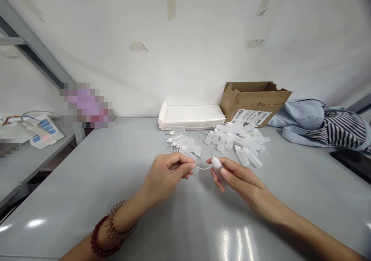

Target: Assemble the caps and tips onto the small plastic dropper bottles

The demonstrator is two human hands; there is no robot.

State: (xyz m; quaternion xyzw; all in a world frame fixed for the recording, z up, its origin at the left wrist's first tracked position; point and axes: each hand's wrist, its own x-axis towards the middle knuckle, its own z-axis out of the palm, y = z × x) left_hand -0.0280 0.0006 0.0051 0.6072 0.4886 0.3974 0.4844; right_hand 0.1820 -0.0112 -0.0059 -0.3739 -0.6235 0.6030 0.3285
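Observation:
My right hand (236, 178) is closed around a small needle-tip squeeze bottle (216, 163) with a white top, its thin metal needle pointing up and slightly left. From the bottle a thin white strap (205, 168) runs left to my left hand (171, 172), whose thumb and forefinger pinch its far end. Whatever sits at that end is mostly hidden by the fingertips. Just beyond my left hand lies a small group of similar bottles (181, 141). Behind my right hand a larger heap of translucent bottles (234, 137) with white tops is spread out.
A stack of white padded envelopes (191, 116) lies against the wall, beside an open cardboard box (256, 102). To the right are a light blue cloth bag (304, 116) and a black phone-like object (353, 162). A white device with blue buttons (46, 131) rests on the left-hand table.

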